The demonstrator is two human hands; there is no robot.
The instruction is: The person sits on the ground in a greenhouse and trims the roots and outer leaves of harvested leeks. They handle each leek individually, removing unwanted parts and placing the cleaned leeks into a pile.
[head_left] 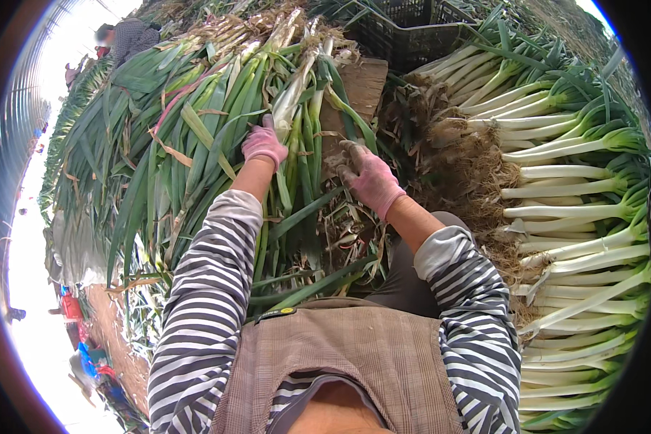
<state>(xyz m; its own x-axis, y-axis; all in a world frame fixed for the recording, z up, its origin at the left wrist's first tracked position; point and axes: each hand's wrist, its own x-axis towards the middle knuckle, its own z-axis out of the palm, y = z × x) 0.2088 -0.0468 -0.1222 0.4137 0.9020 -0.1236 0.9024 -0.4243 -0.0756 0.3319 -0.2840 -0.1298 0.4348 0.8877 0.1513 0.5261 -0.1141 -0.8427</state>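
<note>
A large pile of untrimmed leeks [195, 125] lies before me, roots away from me and green leaves hanging towards me. My left hand [263, 142], in a pink glove with a soiled fingertip, rests among their leaves, beside a thick white leek stalk [286, 114]. Whether its fingers close around anything is hidden. My right hand [370, 178], gloved the same way, is over the near end of a wooden board [361, 92]. Its fingers are apart and hold nothing; a drooping leek leaf passes close to the fingertips.
To my right, cleaned leeks [569, 190] lie in a long row, brown roots towards me. A black plastic crate [412, 38] stands beyond the board. Leaf scraps [352, 233] litter the ground by my knee. Another person [133, 40] bends at the far left.
</note>
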